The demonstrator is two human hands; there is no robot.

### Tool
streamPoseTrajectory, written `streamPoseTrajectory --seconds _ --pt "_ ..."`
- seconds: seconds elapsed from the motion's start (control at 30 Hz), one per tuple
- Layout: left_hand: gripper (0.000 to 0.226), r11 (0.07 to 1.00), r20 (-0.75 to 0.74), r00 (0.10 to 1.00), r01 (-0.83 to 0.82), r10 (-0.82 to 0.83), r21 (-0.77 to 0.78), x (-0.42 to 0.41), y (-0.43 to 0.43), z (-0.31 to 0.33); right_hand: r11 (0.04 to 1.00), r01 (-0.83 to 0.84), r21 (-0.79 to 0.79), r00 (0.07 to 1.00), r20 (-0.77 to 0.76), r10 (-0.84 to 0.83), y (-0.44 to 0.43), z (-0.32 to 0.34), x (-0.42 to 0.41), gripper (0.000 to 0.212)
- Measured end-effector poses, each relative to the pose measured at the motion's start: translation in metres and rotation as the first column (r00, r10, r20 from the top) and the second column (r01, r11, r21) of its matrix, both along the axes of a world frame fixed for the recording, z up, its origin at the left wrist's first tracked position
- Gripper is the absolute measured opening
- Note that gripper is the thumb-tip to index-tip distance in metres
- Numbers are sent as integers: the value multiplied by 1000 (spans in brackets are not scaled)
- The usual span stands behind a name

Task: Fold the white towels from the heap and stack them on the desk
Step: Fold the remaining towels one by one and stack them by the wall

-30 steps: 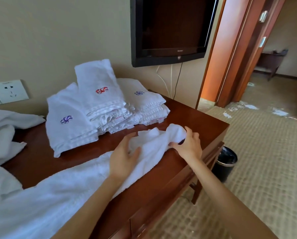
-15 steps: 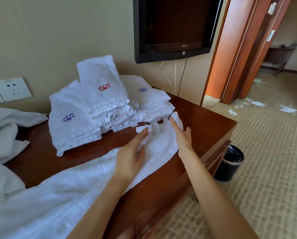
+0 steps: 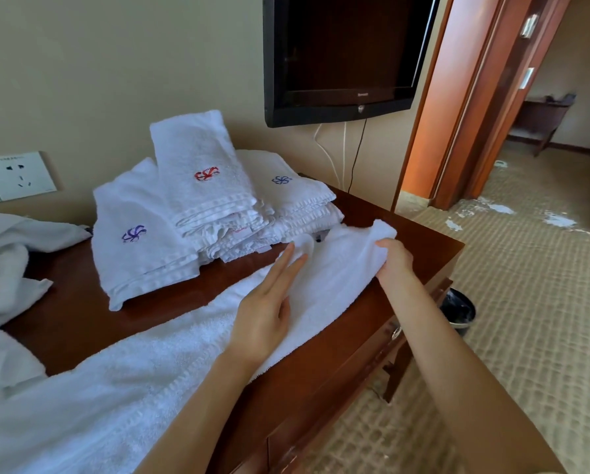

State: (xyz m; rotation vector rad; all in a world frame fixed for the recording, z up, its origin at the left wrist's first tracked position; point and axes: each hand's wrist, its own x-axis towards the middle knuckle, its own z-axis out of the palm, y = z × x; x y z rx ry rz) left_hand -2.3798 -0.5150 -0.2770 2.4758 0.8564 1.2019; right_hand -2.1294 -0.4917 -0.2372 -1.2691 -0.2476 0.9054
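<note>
Two hands work one long white towel (image 3: 150, 371) on the counter (image 3: 64, 302). The towel lies unfolded in a diagonal band, from the near left of the view to the counter's far right end. There its end sits just beside the stack (image 3: 201, 206).

1. Left hand (image 3: 266, 302): palm down, flat on the towel near its far end. The fingers (image 3: 288, 258) are straight and slightly spread, pointing toward the stack, and hold nothing.
2. Right hand (image 3: 394, 260): fingers curled round the towel's far right corner. The gripped corner is raised off the counter, and the cloth forms a low ridge between the two hands.

The stack holds several folded white towels at the back of the counter, near the wall (image 3: 115, 63). Three top faces show:
- purple logo (image 3: 134, 233), left;
- red logo (image 3: 206, 173), middle and highest;
- blue logo (image 3: 281, 179), right.

The number of layers cannot be told.

The heap (image 3: 3, 268) of unfolded white cloth lies at the counter's left end, apart from the stack.

A dark TV (image 3: 338, 56) hangs on the wall above the stack, with cables (image 3: 353, 148) running down behind the counter. A socket (image 3: 16, 176) sits on the wall at left. A black bin (image 3: 459, 313) stands on the carpet (image 3: 526, 336) beside the counter's right end.
</note>
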Motion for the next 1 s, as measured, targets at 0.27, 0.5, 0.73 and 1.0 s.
streamPoseTrajectory --seconds 0.27,0.5,0.73,1.0 --pt "81 996 -76 996 -57 52 -68 1 3 -6 879 337 -338 156 941 301 -16 -14 10 63" --pt "28 910 -210 920 -369 330 -190 0 1 0 697 -71 -714 -64 700 711 -1 -33 -15 56" --pt "27 895 -166 917 -393 363 -214 0 0 6 903 -66 -425 173 886 430 25 -9 -21 28" --pt "12 893 -98 889 -450 447 -21 1 10 -5 624 -26 -781 18 624 781 61 9 -65 64"
